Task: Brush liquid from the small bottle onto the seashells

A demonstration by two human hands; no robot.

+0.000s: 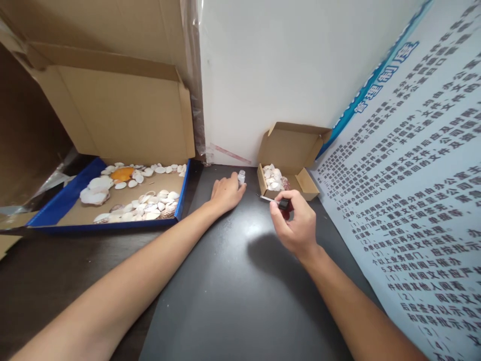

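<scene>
I take the small clear bottle (241, 176) as the centre of the clock; it stands upright on the dark mat (210, 301), close to the middle of the view. The left hand (226, 193) comes to it from eight o'clock, and its thumb and fingers are bent around the lower part of the bottle, with only a small gap left between them.

At four o'clock from the bottle is the right hand (295, 220). Its thumb and bent fingers are closed on a dark cap (283, 204), from which a thin rod (266, 198) comes out, pointing to about ten o'clock. The rod is apart from the bottle.

At three o'clock, just beyond the right hand, stands a small cardboard box (310, 186) with its lid raised, and pale shells (273, 176) are heaped in its left part. At nine o'clock there is a large blue-edged box (62, 198), also open, in which many white shells (150, 205) lie, together with one orange shell (123, 174)
</scene>
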